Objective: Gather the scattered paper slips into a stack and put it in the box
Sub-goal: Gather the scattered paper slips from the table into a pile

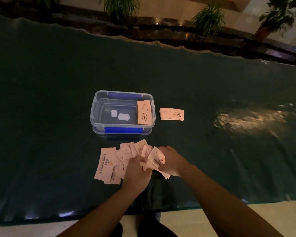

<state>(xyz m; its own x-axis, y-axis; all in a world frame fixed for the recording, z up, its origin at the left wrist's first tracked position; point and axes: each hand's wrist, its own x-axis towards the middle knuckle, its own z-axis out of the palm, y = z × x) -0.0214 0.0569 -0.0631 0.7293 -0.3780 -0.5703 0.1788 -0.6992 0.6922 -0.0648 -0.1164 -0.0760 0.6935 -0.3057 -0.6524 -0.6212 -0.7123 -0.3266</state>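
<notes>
Several pale pink paper slips [109, 161] lie fanned and overlapping on the dark green table cover, just in front of a clear plastic box [99, 120] with blue latches. My left hand [137, 171] presses down on the slips at the middle of the pile. My right hand [171, 159] grips a bunch of slips [156, 159] at the pile's right side. A stack of slips [144, 112] leans inside the box against its right wall. Another neat stack [171, 114] lies on the table right of the box.
Two white labels show on the box's floor [121, 116]. The table's near edge [161, 210] runs just below my forearms. Potted plants [210, 17] and a dark ledge stand behind the far edge. A bright glare patch [249, 118] sits at right.
</notes>
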